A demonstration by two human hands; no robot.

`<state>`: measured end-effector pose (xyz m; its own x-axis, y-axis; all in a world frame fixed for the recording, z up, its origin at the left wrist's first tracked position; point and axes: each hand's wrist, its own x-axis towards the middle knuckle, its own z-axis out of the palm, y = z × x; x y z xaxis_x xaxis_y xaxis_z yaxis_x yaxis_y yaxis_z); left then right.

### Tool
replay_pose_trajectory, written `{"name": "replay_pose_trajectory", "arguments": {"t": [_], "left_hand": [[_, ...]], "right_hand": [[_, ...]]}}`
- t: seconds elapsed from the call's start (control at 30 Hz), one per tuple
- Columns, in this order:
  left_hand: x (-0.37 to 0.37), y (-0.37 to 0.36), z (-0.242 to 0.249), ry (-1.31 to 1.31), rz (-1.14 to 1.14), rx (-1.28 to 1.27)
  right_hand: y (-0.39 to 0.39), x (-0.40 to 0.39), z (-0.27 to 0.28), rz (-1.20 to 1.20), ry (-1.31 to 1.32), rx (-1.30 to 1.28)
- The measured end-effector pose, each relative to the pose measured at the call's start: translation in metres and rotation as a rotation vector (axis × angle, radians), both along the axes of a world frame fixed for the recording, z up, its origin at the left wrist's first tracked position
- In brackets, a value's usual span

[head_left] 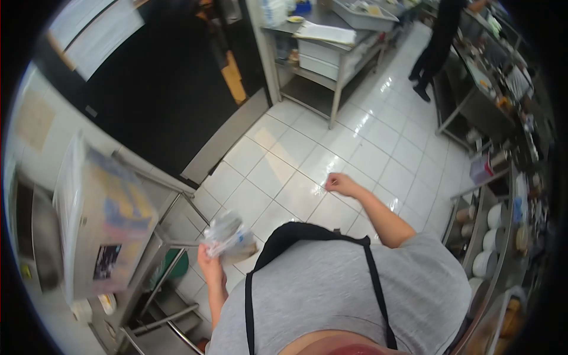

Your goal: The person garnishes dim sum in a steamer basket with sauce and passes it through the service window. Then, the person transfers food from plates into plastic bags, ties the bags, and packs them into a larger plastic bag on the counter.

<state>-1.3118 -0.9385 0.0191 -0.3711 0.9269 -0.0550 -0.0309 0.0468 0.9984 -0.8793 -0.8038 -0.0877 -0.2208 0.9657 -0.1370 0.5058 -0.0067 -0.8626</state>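
left hand: low on the person's left side, fingers curled around the bottom of a crumpled clear plastic bag; grip reads as a closed wrap, individual fingertips blurred.
bag: held upright above the left hand, in the air over the white tiled floor, just beside the corner of a steel work table. Contents look pale and greyish; cannot tell what they are.
right hand: arm stretched forward and out over the floor, fingers curled in to a loose fist, holding nothing visible, well apart from the bag.
torso: grey T-shirt with black apron straps across it, seen from above.
left side: steel appliance with coloured stickers on its face, sitting on the steel table.
far centre: second steel table carrying a grey tub and papers.
right side: shelving with white bowls stacked on it.
other person: in black clothing, standing at the far counter, well away from both hands.
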Motion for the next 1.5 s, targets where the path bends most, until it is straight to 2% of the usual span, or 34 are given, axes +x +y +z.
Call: {"name": "replay_pose_trajectory", "arguments": {"t": [0.07, 0.13, 0.17, 0.3, 0.33, 0.53, 0.67, 0.77, 0.83, 0.97, 1.13, 1.23, 1.4, 1.5], "left_hand": [[0.062, 0.054, 0.009, -0.167, -0.128, 0.048], [0.113, 0.095, 0.021, -0.195, -0.182, 0.022], [0.134, 0.116, 0.022, -0.199, -0.235, 0.025], [0.223, 0.195, 0.047, -0.195, -0.424, 0.024], [0.244, 0.217, 0.049, -0.207, -0.511, 0.039], [0.357, 0.34, 0.039, -0.182, -0.675, 0.08], [0.424, 0.417, 0.048, -0.092, -0.745, 0.07], [0.47, 0.48, 0.069, -0.147, -0.806, 0.122], [0.505, 0.518, 0.083, -0.141, -0.815, 0.169], [0.561, 0.588, 0.111, -0.164, -0.796, 0.239], [0.612, 0.663, 0.146, -0.332, -0.597, 0.467], [0.641, 0.701, 0.167, -0.371, -0.552, 0.548], [0.689, 0.736, 0.184, -0.327, -0.39, 0.589], [0.696, 0.761, 0.177, -0.256, -0.315, 0.555]], "right_hand": [[-0.015, 0.066, 0.006, -0.155, 0.014, -0.043], [-0.027, 0.11, 0.012, -0.449, 0.099, -0.153], [-0.026, 0.128, 0.017, -0.455, 0.16, -0.273], [-0.01, 0.168, 0.033, -0.489, 0.301, -0.327], [0.0, 0.179, 0.032, -0.51, 0.309, -0.32], [0.069, 0.265, 0.026, -0.509, 0.334, -0.257], [0.104, 0.353, 0.023, -0.677, 0.256, -0.349], [0.125, 0.405, 0.041, -0.799, 0.263, -0.359], [0.135, 0.437, 0.048, -0.996, 0.427, -0.281], [0.167, 0.498, 0.032, -1.172, 0.492, -0.285], [0.261, 0.594, 0.021, -1.05, 0.503, -0.312], [0.369, 0.651, 0.043, -0.921, 0.481, -0.213], [0.567, 0.683, 0.135, -0.667, 0.804, -0.043], [0.68, 0.688, 0.148, -0.613, 1.05, -0.067]]}}
